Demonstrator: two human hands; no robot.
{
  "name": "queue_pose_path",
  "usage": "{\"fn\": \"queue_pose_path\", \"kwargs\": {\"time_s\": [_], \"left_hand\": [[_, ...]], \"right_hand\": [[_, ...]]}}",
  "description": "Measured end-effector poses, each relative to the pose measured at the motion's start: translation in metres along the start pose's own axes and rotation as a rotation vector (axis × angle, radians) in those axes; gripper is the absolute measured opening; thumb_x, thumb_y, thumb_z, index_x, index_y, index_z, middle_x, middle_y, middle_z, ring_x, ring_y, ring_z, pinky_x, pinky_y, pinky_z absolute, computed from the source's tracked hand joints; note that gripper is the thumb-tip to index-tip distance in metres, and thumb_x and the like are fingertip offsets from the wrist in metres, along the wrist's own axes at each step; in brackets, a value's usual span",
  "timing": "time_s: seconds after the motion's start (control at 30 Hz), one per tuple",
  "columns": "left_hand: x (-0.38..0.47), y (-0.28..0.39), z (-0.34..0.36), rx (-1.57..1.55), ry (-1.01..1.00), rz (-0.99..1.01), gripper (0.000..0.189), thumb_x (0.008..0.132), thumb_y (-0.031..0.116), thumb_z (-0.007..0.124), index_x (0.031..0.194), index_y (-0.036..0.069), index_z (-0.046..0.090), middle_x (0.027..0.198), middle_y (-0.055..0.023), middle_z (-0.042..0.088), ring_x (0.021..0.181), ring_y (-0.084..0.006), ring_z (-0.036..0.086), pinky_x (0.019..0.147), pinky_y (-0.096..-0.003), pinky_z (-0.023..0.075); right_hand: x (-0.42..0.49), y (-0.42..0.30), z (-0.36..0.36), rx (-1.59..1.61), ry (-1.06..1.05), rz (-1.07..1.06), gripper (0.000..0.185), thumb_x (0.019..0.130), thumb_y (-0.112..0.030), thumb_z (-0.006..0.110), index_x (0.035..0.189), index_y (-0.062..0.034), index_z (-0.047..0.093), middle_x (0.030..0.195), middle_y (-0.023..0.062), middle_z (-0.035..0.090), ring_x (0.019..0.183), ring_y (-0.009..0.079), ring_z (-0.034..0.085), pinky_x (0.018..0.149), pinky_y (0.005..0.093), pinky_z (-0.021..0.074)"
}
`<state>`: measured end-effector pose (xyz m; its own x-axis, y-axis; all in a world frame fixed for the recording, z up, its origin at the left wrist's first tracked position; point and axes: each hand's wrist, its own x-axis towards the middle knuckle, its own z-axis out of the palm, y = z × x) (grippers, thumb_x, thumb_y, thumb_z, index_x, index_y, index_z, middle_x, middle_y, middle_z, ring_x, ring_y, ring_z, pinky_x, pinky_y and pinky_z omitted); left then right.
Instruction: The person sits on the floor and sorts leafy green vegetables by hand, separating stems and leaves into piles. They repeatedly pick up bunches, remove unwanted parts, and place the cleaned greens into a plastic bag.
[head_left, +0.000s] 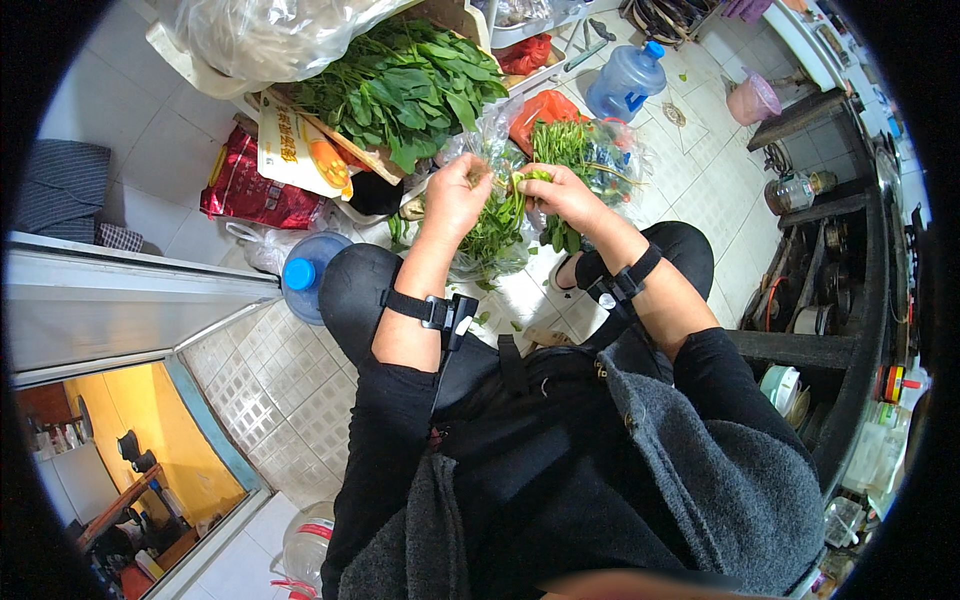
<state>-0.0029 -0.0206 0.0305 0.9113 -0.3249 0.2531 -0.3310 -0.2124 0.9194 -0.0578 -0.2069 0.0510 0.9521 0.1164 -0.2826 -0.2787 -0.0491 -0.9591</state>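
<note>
My left hand (456, 196) has its fingers pinched around a small brownish bit of plant (477, 175). Just to its right, my right hand (559, 196) grips thin green stems (520, 191) between thumb and fingers. Below the hands, loose leafy greens (489, 238) lie on a clear plastic bag over the floor. Beyond the right hand, a bunch of greens with trimmed-looking stems (559, 142) rests on another clear bag. A large heap of broad-leaved greens (420, 86) fills a crate at the upper left. The palms and some fingertips are hidden.
A blue water jug (626, 82) stands on the tiles at upper right, and another (321, 281) beside my left knee. An orange plastic bag (544, 116) and a red package (251, 187) lie nearby. A dark shelf (802, 345) with pots runs along the right.
</note>
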Motion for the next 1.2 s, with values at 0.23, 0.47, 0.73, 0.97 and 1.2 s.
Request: {"fn": "queue_pose_path", "kwargs": {"time_s": [0.23,0.47,0.73,0.97,1.2], "left_hand": [[0.013,-0.013,-0.008,-0.179,0.182,-0.125,0.009,0.081,0.004,0.062,0.087,0.004,0.056,0.076,-0.0045,0.063,0.059,-0.0102,0.054,0.056,-0.025,0.0449],[0.006,0.007,-0.014,-0.737,-0.04,-0.38,0.01,0.087,0.004,0.057,0.094,0.009,0.052,0.071,-0.004,0.058,0.045,-0.0034,0.039,0.036,-0.0191,0.0287],[-0.003,0.012,-0.003,-0.542,-0.316,-0.172,0.025,0.082,0.005,0.063,0.107,0.006,0.062,0.085,-0.0002,0.063,0.067,-0.0056,0.055,0.058,-0.0192,0.044],[-0.007,0.003,0.005,0.154,-0.274,0.136,0.016,0.079,0.008,0.062,0.095,0.005,0.062,0.088,-0.0112,0.065,0.077,-0.0274,0.063,0.07,-0.0341,0.0502],[-0.016,0.019,0.009,0.553,-0.24,0.239,0.016,0.077,0.005,0.055,0.093,0.005,0.056,0.088,-0.0158,0.06,0.079,-0.0361,0.061,0.068,-0.0448,0.0493]], "right_hand": [[-0.007,0.001,-0.016,0.579,-0.085,0.086,0.025,0.092,-0.022,0.048,0.103,-0.0028,0.059,0.07,0.0027,0.055,0.051,0.009,0.045,0.04,0.02,0.0303],[-0.008,-0.003,-0.011,0.533,-0.128,0.123,0.027,0.092,-0.02,0.046,0.109,-0.0017,0.058,0.068,0.0011,0.053,0.046,0.0053,0.039,0.039,0.0192,0.0299],[-0.005,-0.002,0.005,0.189,-0.086,0.24,0.024,0.089,-0.028,0.053,0.095,-0.0088,0.065,0.06,-0.0049,0.05,0.045,0.0052,0.038,0.039,0.0211,0.0282],[0.002,0.01,-0.006,-0.102,-0.168,0.057,0.027,0.088,-0.029,0.055,0.091,-0.0043,0.064,0.071,-0.0017,0.059,0.055,0.0079,0.047,0.049,0.024,0.039],[0.005,0.019,-0.002,-0.948,0.008,-0.333,0.021,0.082,-0.027,0.057,0.095,-0.0101,0.061,0.082,0.0198,0.062,0.076,0.0382,0.06,0.068,0.045,0.0489]]}}
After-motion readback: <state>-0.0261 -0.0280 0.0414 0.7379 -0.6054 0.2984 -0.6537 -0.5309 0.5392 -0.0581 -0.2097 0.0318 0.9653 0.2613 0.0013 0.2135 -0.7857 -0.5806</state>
